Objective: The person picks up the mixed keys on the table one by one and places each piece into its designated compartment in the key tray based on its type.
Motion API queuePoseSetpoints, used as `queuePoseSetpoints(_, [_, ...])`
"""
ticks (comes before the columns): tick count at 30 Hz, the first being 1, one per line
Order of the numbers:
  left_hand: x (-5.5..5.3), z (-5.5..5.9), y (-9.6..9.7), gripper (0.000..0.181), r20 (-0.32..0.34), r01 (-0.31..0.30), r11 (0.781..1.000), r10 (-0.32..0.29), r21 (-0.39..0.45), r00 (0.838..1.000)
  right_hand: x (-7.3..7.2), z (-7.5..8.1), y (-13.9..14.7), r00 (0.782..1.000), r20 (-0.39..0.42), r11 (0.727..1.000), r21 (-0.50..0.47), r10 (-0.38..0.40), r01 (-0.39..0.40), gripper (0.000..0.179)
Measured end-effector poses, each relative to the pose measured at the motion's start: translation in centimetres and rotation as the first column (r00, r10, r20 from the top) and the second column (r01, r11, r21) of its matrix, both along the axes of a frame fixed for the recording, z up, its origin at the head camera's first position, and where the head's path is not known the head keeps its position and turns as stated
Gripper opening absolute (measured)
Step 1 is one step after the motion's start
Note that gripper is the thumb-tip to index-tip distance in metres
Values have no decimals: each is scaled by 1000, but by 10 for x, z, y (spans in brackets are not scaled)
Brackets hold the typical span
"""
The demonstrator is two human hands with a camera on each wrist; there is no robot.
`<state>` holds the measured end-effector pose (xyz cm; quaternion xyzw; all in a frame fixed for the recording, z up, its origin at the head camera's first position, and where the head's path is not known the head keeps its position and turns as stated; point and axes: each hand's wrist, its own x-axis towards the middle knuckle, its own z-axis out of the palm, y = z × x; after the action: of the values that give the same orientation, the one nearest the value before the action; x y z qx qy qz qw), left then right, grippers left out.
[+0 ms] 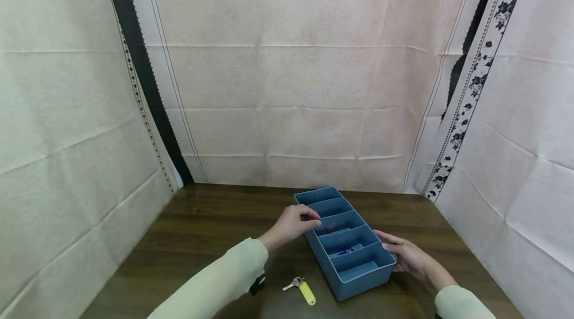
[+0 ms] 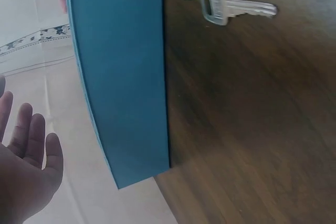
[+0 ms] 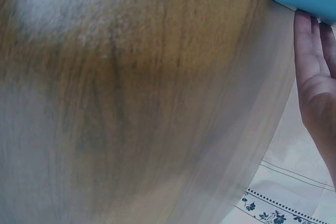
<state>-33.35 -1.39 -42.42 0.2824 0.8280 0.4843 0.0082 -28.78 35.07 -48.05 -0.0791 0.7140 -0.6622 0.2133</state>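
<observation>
A blue organizer box (image 1: 319, 254) with several compartments in a row stands slantwise on the table. My left hand (image 1: 293, 223) hovers at its left rim, fingers loosely bent; in the left wrist view that hand (image 2: 31, 163) holds nothing visible. Against the box's right side, near the front end, rests my right hand (image 1: 410, 257); its fingers (image 3: 307, 45) extend to the box in the right wrist view. A small blue item (image 1: 346, 251) lies in the second compartment from the front. Something reddish, too small to tell, is in the middle one.
A silver key (image 1: 293, 283) with a yellow tag (image 1: 307, 293) lies on the brown wooden table (image 1: 215, 229), left of the box's front end. Pale cloth sheets (image 1: 287, 79) hang behind the table and at both sides.
</observation>
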Motion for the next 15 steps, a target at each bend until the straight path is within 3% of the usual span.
queuePoseSetpoints(5, [5, -6, -9, 11, -18, 13, 1000, -13, -13, 1000, 1, 0, 0, 1000, 0, 1000, -4, 0, 0, 61])
queuePoseSetpoints(15, [16, -23, -23, 9, 37, 45, 998, -44, -39, 998, -1, 0, 1, 1000, 3, 1000, -7, 6, -6, 60])
